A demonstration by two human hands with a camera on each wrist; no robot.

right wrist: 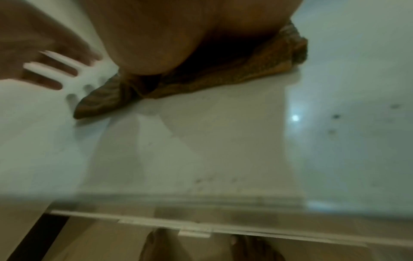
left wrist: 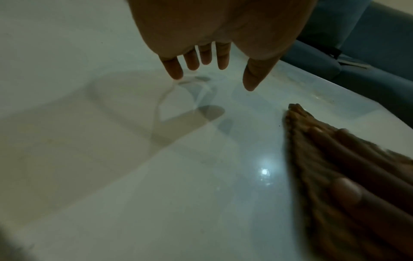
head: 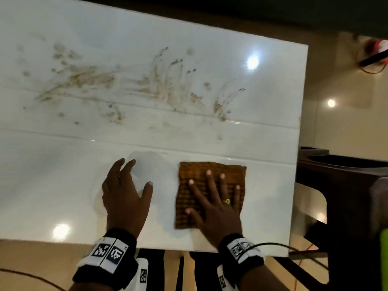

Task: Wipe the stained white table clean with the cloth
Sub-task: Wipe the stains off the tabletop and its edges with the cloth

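Note:
A brown-orange checked cloth (head: 212, 175) lies flat near the front edge of the white table (head: 63, 185). My right hand (head: 214, 198) presses on the cloth with fingers spread and straight. My left hand (head: 126, 192) hovers just above the bare tabletop to the left of the cloth, fingers straight and apart, holding nothing. Brown smeared stains (head: 151, 85) cover the far half of the table. In the left wrist view the left hand (left wrist: 214, 58) floats over its shadow, the cloth (left wrist: 312, 159) at the right. In the right wrist view the cloth (right wrist: 223, 74) bunches under my palm.
The table's right edge (head: 298, 143) borders a dark wooden piece of furniture (head: 344, 185). A red object with a cord (head: 375, 55) lies on the floor at far right. The front edge (head: 168, 246) is close below both wrists. Ceiling lights glare on the glossy top.

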